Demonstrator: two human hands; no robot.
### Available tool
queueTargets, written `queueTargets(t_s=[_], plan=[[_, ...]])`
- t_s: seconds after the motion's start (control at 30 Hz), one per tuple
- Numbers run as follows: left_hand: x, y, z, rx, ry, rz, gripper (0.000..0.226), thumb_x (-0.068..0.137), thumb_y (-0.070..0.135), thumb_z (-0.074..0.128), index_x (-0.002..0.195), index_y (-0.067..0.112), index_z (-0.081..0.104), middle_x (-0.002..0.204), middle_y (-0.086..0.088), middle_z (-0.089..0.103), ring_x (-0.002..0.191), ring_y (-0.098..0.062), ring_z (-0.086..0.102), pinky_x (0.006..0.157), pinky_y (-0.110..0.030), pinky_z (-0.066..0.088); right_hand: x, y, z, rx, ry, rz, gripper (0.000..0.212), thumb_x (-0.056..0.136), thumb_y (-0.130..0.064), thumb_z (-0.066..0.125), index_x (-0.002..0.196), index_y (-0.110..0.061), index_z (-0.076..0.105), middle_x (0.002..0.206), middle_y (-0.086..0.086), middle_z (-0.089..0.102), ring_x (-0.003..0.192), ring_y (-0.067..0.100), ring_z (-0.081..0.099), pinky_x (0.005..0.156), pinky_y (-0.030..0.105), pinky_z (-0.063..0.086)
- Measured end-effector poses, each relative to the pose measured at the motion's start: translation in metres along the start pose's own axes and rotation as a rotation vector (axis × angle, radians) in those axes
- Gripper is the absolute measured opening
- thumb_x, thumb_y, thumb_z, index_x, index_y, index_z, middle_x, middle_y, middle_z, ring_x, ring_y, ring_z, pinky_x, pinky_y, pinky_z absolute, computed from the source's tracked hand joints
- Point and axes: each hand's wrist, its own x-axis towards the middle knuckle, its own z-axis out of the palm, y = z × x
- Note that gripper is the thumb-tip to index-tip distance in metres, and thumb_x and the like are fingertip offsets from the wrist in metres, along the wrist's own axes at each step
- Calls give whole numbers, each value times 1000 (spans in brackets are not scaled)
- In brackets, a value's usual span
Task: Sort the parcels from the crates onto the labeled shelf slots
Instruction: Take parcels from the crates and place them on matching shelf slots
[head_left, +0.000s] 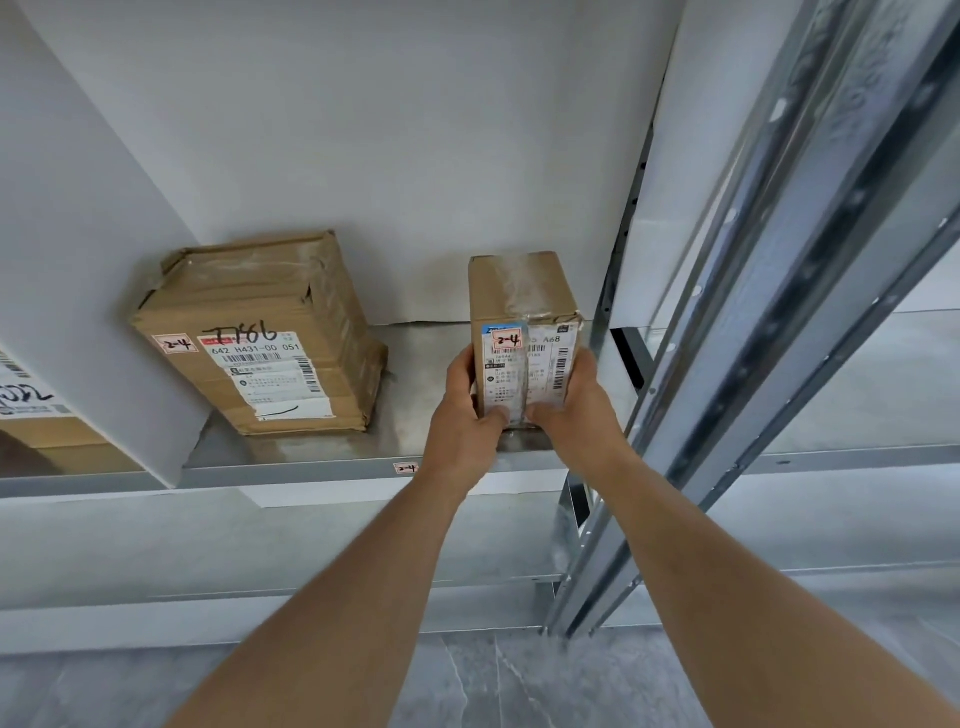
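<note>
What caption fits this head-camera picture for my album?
Left hand and right hand hold a small parcel on the shelf marked 2-4, beside a bigger parcel.

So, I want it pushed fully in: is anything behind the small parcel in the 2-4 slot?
Nothing visible. The left hand and right hand grip the small brown cardboard parcel; behind it only bare grey metal shelf reaches the white back panel. The larger brown cardboard box stands apart, leftward.
</note>
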Motion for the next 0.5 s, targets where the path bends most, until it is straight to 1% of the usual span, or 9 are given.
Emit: queueTargets(t_s=[0.1, 0.2, 0.23, 0.3, 0.33, 0.37, 0.43, 0.47, 0.5], plan=[[2, 0, -1, -10, -8, 3, 70, 93, -4, 54, 148, 29, 24, 141, 2, 51, 116, -10, 52, 75, -5, 47, 1, -1, 1, -11, 7, 1, 64, 85, 12, 56, 137, -15, 29, 113, -7, 53, 102, 10, 53, 58, 4, 47], [2, 0, -1, -21, -17, 3, 69, 93, -4, 54, 147, 28, 25, 143, 2, 48, 123, -11, 50, 86, -8, 47, 1, -2, 1, -6, 7, 5, 66, 85, 13, 56, 138, -13, 29, 114, -6, 53, 102, 11, 53, 59, 4, 48], [2, 0, -1, -29, -22, 1, 70, 93, -5, 54, 147, 28, 25, 143, 2, 48, 123, -11, 49, 86, -9, 47, 1, -2, 1, -6, 7, 2, 66, 84, 13, 57, 139, -13, 29, 114, -6, 53, 102, 11, 54, 59, 5, 48], [2, 0, -3, -29, -31, -1, 72, 92, -7, 55, 148, 27, 25, 142, 2, 48, 122, -9, 49, 83, -7, 47, -1, -3, 0, 5, 6, -3, 68, 83, 12, 59, 139, -13, 30, 114, -6, 54, 105, 13, 56, 61, 5, 49], [3, 0, -4, -29, -33, -4, 73, 91, -7, 55, 148, 27, 25, 142, 2, 49, 124, -10, 50, 82, -8, 49, -3, -4, 0, 21, 6, -1, 69, 83, 12, 61, 140, -13, 30, 115, -5, 55, 105, 13, 57, 61, 4, 48], [4, 0, -6, -32, -35, -12, 75, 91, -7, 56, 149, 27, 24, 143, 2, 49, 126, -13, 50, 84, -12, 50, -4, -4, 0, 38, 9, -2, 70, 83, 12, 62, 140, -13, 30, 114, -5, 55, 103, 11, 58, 60, 3, 47], [4, 2, -8, -43, -40, -41, 81, 90, -6, 59, 151, 27, 18, 149, 1, 42, 134, -16, 45, 98, -25, 48, -8, -7, -1, 65, 22, -13, 72, 82, 11, 63, 140, -15, 30, 108, -11, 55, 92, -1, 57, 61, 3, 46], [4, 3, -9, -45, -36, -54, 84, 89, -4, 61, 153, 27, 14, 154, 0, 36, 139, -16, 39, 105, -29, 43, -10, -8, -2, 63, 30, -20, 72, 82, 10, 64, 138, -19, 30, 103, -17, 54, 87, -6, 56, 62, 3, 47], [3, 4, -11, -46, -24, -64, 88, 89, -2, 62, 153, 27, 11, 157, -1, 30, 142, -16, 32, 109, -30, 37, -11, -8, -2, 51, 38, -25, 71, 82, 9, 65, 134, -25, 31, 100, -23, 51, 84, -9, 55, 62, 4, 47]])
